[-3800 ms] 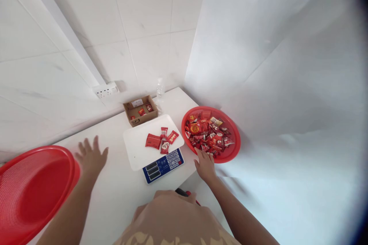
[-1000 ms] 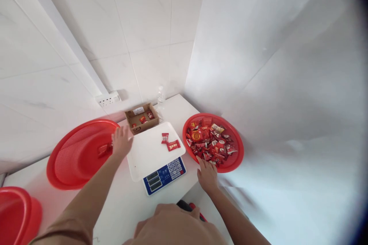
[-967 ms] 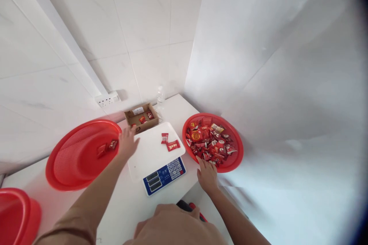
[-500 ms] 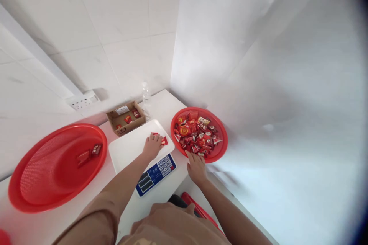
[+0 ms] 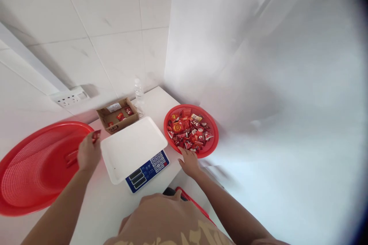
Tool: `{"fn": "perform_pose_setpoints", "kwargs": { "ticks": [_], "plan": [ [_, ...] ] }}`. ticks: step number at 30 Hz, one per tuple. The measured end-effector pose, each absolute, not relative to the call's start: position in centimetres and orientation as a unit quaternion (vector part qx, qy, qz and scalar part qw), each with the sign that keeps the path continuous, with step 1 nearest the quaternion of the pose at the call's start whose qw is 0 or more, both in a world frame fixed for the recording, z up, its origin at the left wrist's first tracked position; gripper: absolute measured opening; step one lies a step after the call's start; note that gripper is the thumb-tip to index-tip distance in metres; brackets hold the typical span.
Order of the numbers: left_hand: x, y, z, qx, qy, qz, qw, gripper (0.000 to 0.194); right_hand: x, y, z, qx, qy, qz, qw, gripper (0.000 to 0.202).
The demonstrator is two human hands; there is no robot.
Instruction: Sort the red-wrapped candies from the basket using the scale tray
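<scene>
My left hand (image 5: 88, 154) is closed on a small red candy packet (image 5: 96, 136) at the right rim of the large red basket (image 5: 64, 124). Part of the packet is hidden by the fingers. Inside that basket, beside the hand, lies another red packet (image 5: 71, 157). My right hand (image 5: 189, 162) grips the near rim of a smaller red basket (image 5: 214, 138), fingers over the edge and thumb outside. Many red candy packets (image 5: 191, 130) fill this basket. Between the hands stands a digital scale (image 5: 148, 171) with a bare white pan (image 5: 133, 147).
Behind the scale, an open cardboard box (image 5: 117, 126) holds several red packets. A clear plastic bottle (image 5: 138, 90) stands near the wall. A socket strip (image 5: 70, 97) is fixed to the tiled wall. The white table (image 5: 155, 101) meets a pale wall on the right.
My left hand has moved left from the scale pan to the large basket, and the red packets are off the pan. My right hand stays on the smaller basket's rim. The view has shifted slightly.
</scene>
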State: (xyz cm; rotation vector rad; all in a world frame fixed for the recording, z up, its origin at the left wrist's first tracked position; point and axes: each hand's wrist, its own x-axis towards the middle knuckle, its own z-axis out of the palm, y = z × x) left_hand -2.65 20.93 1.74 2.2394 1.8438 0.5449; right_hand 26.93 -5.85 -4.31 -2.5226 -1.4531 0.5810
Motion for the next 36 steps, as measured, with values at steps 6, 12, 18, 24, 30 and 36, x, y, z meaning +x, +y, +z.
{"fn": "perform_pose_setpoints", "kwargs": {
  "ticks": [6, 12, 18, 24, 30, 36],
  "plan": [
    [-7.7, 21.6, 0.9, 0.699, 0.693, 0.151, 0.091, 0.057, 30.2, -3.5, -5.4, -0.823, -0.488, 0.194, 0.216, 0.044],
    [-5.3, 19.1, -0.7, 0.743, 0.646, 0.147, 0.097, 0.067, 31.8, -0.3, -5.3, -0.878, -0.431, 0.187, 0.095, 0.061],
    [-2.7, 17.1, -1.9, 0.777, 0.596, 0.167, 0.112, 0.061, 32.4, -0.2, -5.4, -0.878, -0.431, 0.182, 0.101, 0.048],
    [-1.7, 15.8, -2.2, 0.803, 0.548, 0.197, 0.127, 0.055, 33.8, -0.7, -5.6, -0.873, -0.409, 0.203, 0.171, 0.022],
    [0.9, 14.2, -1.4, 0.813, 0.504, 0.21, 0.202, 0.048, 36.2, -0.1, -3.5, -0.889, -0.299, 0.175, 0.299, 0.024],
    [5.7, 11.0, 1.2, 0.757, 0.461, 0.183, 0.425, 0.048, 34.1, 1.3, 0.8, -0.697, -0.098, 0.364, 0.61, 0.032]
  ]
}}
